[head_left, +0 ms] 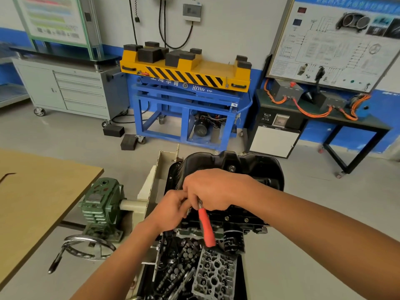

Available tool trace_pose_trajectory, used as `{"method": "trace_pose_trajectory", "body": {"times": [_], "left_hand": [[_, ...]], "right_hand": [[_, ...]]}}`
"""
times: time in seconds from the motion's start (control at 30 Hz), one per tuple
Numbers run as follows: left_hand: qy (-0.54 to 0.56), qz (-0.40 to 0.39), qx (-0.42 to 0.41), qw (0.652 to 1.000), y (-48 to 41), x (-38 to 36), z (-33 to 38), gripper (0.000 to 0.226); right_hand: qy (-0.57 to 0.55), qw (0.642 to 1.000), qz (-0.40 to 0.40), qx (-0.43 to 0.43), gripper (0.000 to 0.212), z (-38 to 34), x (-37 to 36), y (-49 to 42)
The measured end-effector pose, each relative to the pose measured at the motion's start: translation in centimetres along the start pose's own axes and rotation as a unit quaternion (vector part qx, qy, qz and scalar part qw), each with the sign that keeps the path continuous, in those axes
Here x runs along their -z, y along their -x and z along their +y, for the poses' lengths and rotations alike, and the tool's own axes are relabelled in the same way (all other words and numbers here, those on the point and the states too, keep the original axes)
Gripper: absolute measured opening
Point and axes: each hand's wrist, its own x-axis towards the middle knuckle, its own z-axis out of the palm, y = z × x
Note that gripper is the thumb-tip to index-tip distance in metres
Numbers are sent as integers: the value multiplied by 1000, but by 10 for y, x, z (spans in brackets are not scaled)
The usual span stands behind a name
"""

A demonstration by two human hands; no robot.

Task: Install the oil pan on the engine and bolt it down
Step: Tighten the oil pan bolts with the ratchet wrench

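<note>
Oil pan (249, 167) seated on the engine (238, 221). My right hand (213, 189) curls over the head of the red-handled wrench (206, 228). My left hand (171, 210) curls beside it, and I cannot tell what it grips. I judge bolting under way, far bolts unverified.

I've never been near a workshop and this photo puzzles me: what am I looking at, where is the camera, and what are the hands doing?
The camera sits on the person's head, looking down at their hands. The black tub is an oil pan resting on an engine held in a stand with a green gearbox and handwheel. The right hand grips the top of a red-handled wrench; the left hand curls beside it, its hold hidden. A cylinder head lies below.
</note>
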Motion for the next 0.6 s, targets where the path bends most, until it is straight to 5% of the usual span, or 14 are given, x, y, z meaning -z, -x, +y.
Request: {"method": "trace_pose_trajectory", "body": {"times": [0.2, 0.4, 0.6], "left_hand": [[10, -16, 4, 1000, -2, -1, 0, 30], [-6, -28, 53, 998, 2, 0, -4, 24], [4, -45, 44, 998, 0, 4, -2, 30]], "right_hand": [[-8, 1000, 9, -1, 5, 2, 5, -4], [-85, 986, 99, -101, 45, 1, 0, -17], [-277, 931, 80, -225, 37, 11, -8, -23]]}}
